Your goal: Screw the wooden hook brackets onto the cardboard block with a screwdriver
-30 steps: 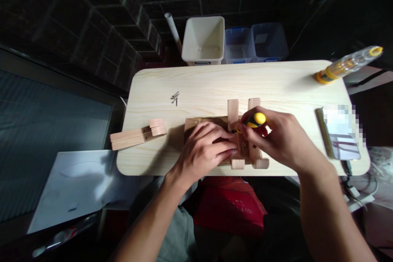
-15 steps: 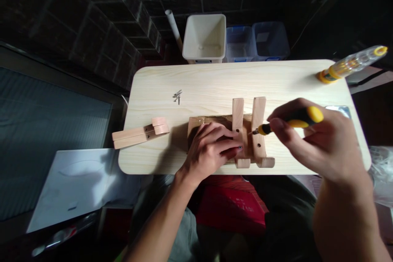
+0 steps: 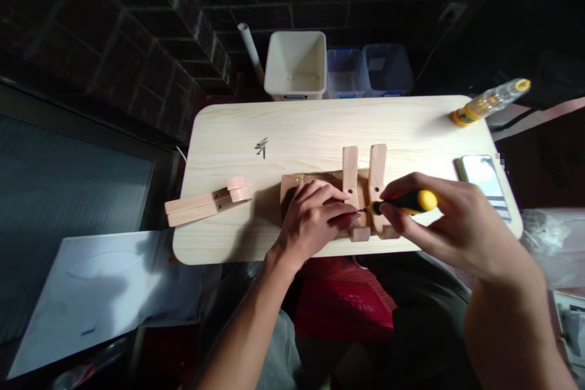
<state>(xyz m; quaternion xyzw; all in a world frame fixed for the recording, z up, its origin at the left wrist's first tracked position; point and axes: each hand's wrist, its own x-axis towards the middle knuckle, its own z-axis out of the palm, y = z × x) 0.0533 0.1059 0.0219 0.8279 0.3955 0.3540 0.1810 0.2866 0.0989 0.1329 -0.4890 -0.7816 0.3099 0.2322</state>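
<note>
My right hand [image 3: 439, 213] grips a yellow and black screwdriver [image 3: 406, 201], its tip pointing left at the lower hole of the nearer wooden hook piece [image 3: 350, 164]. The fingers of my left hand [image 3: 315, 213] press against that piece around the same hole; something small and dark is at the fingertips. A second wooden hook piece [image 3: 377, 164] stands just to the right, partly under the screwdriver. Both pieces lie across a brown cardboard box [image 3: 289, 186]. Two more wooden hooks [image 3: 196, 207] lie side by side at the table's left.
Several loose screws [image 3: 262, 146] lie on the pale table [image 3: 311, 128]. A clear and yellow bit holder [image 3: 489, 103] stands at the back right, a phone [image 3: 484, 180] near the right edge. Behind the table are a white bin [image 3: 296, 64] and blue-tinted clear bins [image 3: 388, 70].
My right hand has moved left with the screwdriver, whose tip has gone from beside the right hook piece to the left one. The view has shifted slightly; my left hand stays put.
</note>
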